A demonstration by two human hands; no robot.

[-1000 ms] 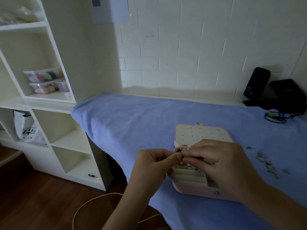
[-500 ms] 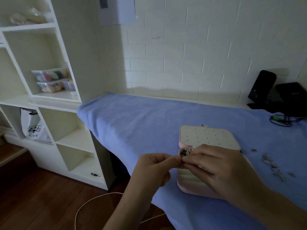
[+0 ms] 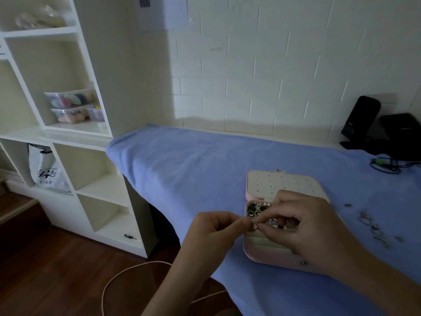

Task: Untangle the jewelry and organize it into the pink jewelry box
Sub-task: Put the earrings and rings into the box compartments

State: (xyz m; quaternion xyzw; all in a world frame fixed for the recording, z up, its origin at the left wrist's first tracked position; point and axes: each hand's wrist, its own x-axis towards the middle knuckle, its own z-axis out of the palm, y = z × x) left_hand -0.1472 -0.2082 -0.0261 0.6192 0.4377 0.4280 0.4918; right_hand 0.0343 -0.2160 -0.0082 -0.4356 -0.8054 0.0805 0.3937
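The pink jewelry box [image 3: 268,254] lies open on the blue towel [image 3: 193,169], its perforated cream lid [image 3: 280,184] folded back flat. Dark and sparkly pieces fill its far-left compartment [image 3: 256,209]. Over the box's left edge, my left hand [image 3: 211,231] and my right hand [image 3: 303,226] meet fingertip to fingertip, both pinching one small sparkly jewelry piece [image 3: 254,225]. My right hand hides most of the box's inner compartments. Several loose silver pieces [image 3: 373,229] lie scattered on the towel to the right.
White shelving [image 3: 75,137] stands at the left, holding clear bins [image 3: 75,106] and a white bag [image 3: 46,173]. Black devices [image 3: 382,128] with a cable [image 3: 387,166] sit at the back right. A pale cord [image 3: 127,274] loops on the wooden floor.
Both hands have kept pinching the small piece and slid slightly left and nearer, uncovering the filled far-left compartment. The view has shifted a little.
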